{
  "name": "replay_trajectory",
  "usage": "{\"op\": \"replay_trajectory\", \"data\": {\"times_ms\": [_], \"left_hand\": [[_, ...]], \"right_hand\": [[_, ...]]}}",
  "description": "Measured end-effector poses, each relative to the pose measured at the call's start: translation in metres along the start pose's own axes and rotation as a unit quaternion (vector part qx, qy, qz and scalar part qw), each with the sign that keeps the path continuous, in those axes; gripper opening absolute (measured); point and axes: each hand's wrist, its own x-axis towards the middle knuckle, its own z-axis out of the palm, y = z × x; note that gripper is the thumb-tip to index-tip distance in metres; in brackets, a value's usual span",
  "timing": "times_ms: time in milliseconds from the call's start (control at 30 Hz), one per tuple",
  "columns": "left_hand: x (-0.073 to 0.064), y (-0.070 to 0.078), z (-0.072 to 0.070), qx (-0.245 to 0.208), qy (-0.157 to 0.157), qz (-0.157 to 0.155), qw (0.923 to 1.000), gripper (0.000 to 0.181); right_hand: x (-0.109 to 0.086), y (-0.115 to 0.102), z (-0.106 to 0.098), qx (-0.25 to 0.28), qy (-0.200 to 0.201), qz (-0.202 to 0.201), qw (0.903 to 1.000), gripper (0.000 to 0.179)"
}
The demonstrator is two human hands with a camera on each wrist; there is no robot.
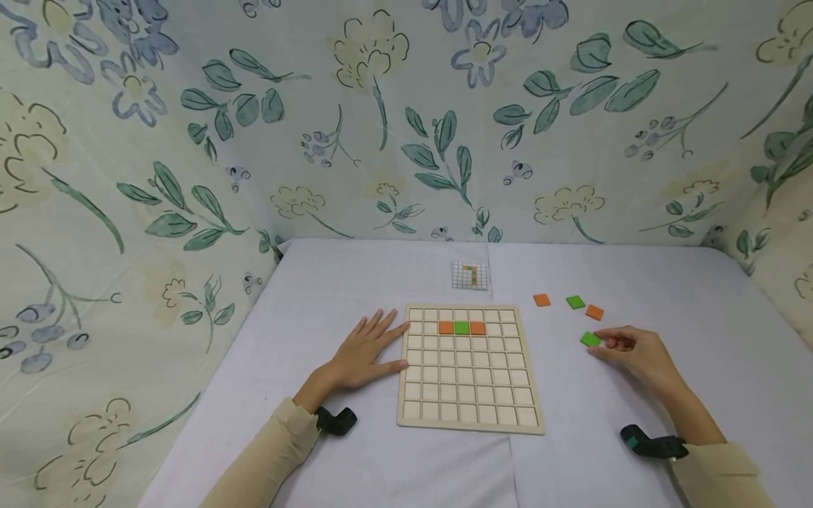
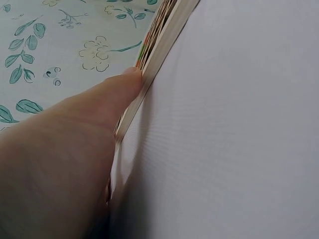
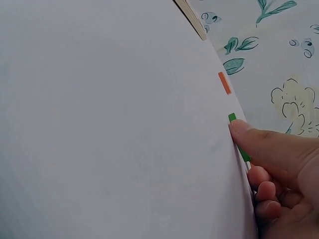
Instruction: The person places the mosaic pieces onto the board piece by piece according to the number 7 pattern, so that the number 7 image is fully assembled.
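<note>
A square wooden grid board (image 1: 470, 425) lies on the table, with an orange tile (image 1: 447, 327), a green tile (image 1: 461, 327) and another orange tile (image 1: 478, 328) side by side in its second row from the far edge. My left hand (image 1: 362, 353) lies with fingers spread at the board's left side; in the left wrist view its thumb (image 2: 119, 87) touches the board's edge (image 2: 159, 55). To the right of the board, my right hand (image 1: 638, 353) pinches a green square tile (image 1: 590, 339) between thumb and forefinger, close over the tabletop. The other right fingers (image 3: 266, 194) are curled.
Beyond the right hand lie a loose orange tile (image 1: 541, 300), a green tile (image 1: 575, 302) and a second orange tile (image 1: 594, 312). A small card with a printed grid pattern (image 1: 469, 275) sits behind the board. Floral cloth (image 1: 406, 141) hangs around the white-covered table (image 1: 356, 275).
</note>
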Motion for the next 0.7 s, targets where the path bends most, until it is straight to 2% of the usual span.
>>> {"op": "replay_trajectory", "data": {"times_ms": [333, 700], "left_hand": [[-0.0004, 0.0002, 0.0012, 0.002, 0.002, 0.0, 1.0, 0.08], [-0.0004, -0.0011, 0.0015, 0.003, 0.005, 0.002, 1.0, 0.081]], "right_hand": [[-0.0008, -0.0005, -0.0018, -0.007, 0.002, -0.047, 0.9989, 0.03], [-0.001, -0.0022, -0.002, -0.011, -0.006, -0.057, 0.9983, 0.032]]}}
